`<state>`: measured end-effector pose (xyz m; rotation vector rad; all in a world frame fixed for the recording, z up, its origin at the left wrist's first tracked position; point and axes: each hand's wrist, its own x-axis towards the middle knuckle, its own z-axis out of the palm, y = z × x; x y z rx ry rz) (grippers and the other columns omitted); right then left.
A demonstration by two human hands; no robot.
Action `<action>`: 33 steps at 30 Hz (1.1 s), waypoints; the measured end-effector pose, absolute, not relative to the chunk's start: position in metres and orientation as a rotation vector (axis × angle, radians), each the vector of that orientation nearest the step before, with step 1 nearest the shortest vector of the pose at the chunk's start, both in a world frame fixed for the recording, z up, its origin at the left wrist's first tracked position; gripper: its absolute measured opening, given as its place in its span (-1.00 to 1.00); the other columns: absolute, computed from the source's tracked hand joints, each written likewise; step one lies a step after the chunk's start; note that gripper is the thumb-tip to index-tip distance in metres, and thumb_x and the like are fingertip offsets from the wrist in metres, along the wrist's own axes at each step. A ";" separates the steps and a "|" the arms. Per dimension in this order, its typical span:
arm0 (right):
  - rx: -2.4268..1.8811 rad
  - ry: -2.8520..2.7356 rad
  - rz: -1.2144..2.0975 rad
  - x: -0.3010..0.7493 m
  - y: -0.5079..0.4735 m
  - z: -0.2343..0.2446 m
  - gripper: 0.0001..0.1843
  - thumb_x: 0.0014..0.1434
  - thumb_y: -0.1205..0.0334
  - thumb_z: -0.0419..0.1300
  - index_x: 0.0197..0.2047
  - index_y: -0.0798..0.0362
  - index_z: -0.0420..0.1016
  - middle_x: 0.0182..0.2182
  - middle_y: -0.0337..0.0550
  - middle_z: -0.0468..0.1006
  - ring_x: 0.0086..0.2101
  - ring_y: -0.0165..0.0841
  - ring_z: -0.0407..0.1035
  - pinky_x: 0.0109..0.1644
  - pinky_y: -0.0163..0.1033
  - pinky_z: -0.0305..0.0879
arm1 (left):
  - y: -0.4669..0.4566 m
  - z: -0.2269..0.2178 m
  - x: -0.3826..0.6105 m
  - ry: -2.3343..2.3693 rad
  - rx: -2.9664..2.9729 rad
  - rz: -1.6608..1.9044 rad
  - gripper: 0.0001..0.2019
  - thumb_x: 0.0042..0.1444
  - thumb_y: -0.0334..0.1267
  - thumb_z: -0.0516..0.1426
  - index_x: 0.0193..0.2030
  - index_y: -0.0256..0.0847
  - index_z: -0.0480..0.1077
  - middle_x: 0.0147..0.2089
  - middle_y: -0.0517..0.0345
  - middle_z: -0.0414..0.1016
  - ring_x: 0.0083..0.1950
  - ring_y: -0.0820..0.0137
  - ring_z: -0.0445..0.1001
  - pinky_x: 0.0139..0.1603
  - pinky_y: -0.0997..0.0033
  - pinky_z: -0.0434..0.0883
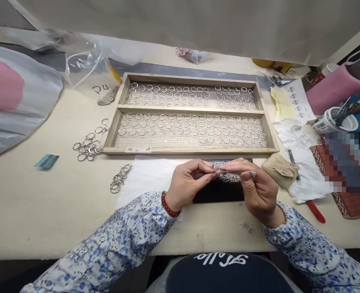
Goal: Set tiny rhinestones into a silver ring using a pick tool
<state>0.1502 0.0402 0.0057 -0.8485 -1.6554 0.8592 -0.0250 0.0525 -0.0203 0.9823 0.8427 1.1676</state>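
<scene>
Right between the two hands, a tiny metal piece [219, 171] is pinched: left hand [187, 181] fingertips and right hand [253, 183] fingertips meet on it above the black tray [216, 191] of small silver bits, just beside the wooden frame [189, 150] on the worktop [45, 203].

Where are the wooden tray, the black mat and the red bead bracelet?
wooden tray [189, 110]: head view, on the middle wooden divider bar.
black mat [219, 192]: head view, bare part below the hands.
red bead bracelet [167, 205]: head view, beads on the left wrist.
</scene>
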 end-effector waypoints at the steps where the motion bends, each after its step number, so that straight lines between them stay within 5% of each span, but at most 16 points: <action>1: -0.856 -1.658 0.851 0.150 0.040 0.006 -0.67 0.36 0.35 0.00 0.03 -0.05 0.53 -0.14 -0.11 0.64 -0.11 -0.28 0.51 -0.03 -0.03 0.47 | 0.052 -0.020 -0.025 0.847 0.988 1.167 -0.86 -0.05 -0.35 0.40 -0.42 -0.27 0.53 -0.32 0.10 0.61 -0.26 0.41 0.59 -0.12 0.38 0.60; 33: -0.858 -1.702 0.849 0.154 0.040 0.005 -0.66 0.35 0.38 0.01 0.04 -0.04 0.53 -0.13 -0.09 0.63 -0.11 -0.26 0.50 -0.03 -0.01 0.45 | 0.053 -0.020 -0.025 0.843 0.978 1.171 -0.89 -0.06 -0.39 0.38 -0.43 -0.26 0.54 -0.32 0.12 0.61 -0.26 0.44 0.58 -0.11 0.43 0.59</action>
